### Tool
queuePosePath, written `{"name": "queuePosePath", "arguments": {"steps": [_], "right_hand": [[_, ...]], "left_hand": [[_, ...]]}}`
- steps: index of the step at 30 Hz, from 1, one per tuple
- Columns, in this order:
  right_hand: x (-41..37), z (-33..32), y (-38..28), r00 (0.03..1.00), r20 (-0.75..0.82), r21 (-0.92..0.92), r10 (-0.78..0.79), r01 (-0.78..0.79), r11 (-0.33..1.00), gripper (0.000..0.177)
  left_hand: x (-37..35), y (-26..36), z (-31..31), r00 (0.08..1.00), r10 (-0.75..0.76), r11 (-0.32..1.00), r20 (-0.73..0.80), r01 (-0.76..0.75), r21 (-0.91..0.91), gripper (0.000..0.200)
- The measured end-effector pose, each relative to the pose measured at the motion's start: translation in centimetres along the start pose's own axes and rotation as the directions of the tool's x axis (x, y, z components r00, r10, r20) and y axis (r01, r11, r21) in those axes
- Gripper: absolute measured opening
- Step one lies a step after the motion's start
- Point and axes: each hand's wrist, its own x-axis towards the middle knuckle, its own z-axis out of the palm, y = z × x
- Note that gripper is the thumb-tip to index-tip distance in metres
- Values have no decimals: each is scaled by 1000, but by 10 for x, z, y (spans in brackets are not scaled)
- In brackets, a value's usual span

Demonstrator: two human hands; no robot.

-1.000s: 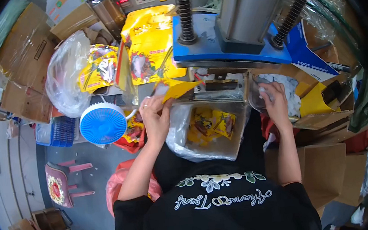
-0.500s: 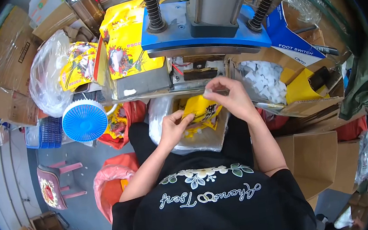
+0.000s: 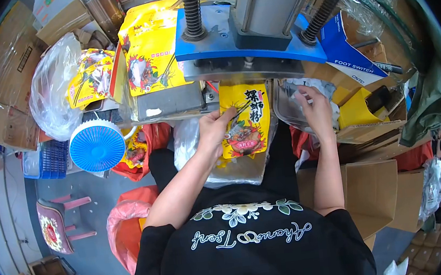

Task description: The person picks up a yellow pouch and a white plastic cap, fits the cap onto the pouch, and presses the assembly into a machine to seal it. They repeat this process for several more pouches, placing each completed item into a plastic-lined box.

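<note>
My left hand (image 3: pixel 216 129) pinches the left edge of a yellow printed bag (image 3: pixel 246 126), which lies flat with its top end beneath the blue press (image 3: pixel 254 48). My right hand (image 3: pixel 315 107) is off the bag, over the right-hand bin of white pieces (image 3: pixel 323 88). Its fingers are bent together; whether something small is between them cannot be made out. Below the bag is a plastic-lined box (image 3: pixel 240 172) on my lap, partly hidden.
Stacked yellow bags (image 3: pixel 152 53) lie left of the press. A blue fan (image 3: pixel 96 145) stands at the left, above a red-lined bucket (image 3: pixel 127 217). Cardboard boxes (image 3: pixel 368 191) and a blue carton (image 3: pixel 348 49) are on the right. A stool (image 3: pixel 55 224) stands at the lower left.
The yellow bag, earlier tilted between both hands over the box, now lies flat with its top under the press. My right hand has let go of it and moved right. The press plate appears lower.
</note>
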Motion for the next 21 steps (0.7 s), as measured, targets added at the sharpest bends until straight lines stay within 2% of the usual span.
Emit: {"name": "queuePosePath", "arguments": {"steps": [3,6,7,8,9,10,11,12,13,16,17,19,20,21], "right_hand": [[0,16,20,979,-15,-266,-205,193,945,21],[-2,27,17,982,-6,-299,-188,178,938,20],[0,29,15,985,-10,-268,-175,166,949,19],[1,29,12,987,-14,-235,-160,152,960,19],[1,30,10,989,-19,-202,-145,138,970,18],[1,31,9,996,-41,-86,-82,78,993,18],[1,31,7,998,-56,30,-18,20,999,18],[2,31,7,997,-65,146,46,-36,989,18],[3,31,10,996,-83,192,34,-17,981,18],[-4,33,20,994,-105,278,24,6,961,20],[-6,28,16,996,-88,271,16,8,963,21],[-8,18,6,998,-56,290,-11,27,957,23],[-9,15,-3,999,-40,317,-32,43,947,24],[-10,12,-14,998,-24,343,-56,61,937,25]], "left_hand": [[-5,4,2,1000,11,1000,9,-10,-29,19],[4,26,-13,987,36,972,156,-71,224,20],[9,47,-24,983,95,765,158,-174,620,21],[19,52,-36,916,346,725,201,-397,562,23],[23,72,-41,815,525,498,245,-527,689,26],[37,80,-57,679,652,168,338,-565,808,38],[51,89,-73,512,751,-165,417,-466,869,54],[50,83,-88,558,709,-302,431,-312,901,59],[42,78,-94,603,670,-435,433,-154,887,65],[-2,61,-98,664,588,-422,462,-235,875,74],[-12,59,-99,620,636,-387,460,-260,885,54],[-15,69,-111,577,696,-308,428,-299,903,29],[-16,65,-109,523,788,-161,324,-332,929,12],[-21,70,-103,480,787,-206,387,-388,899,14]]}}
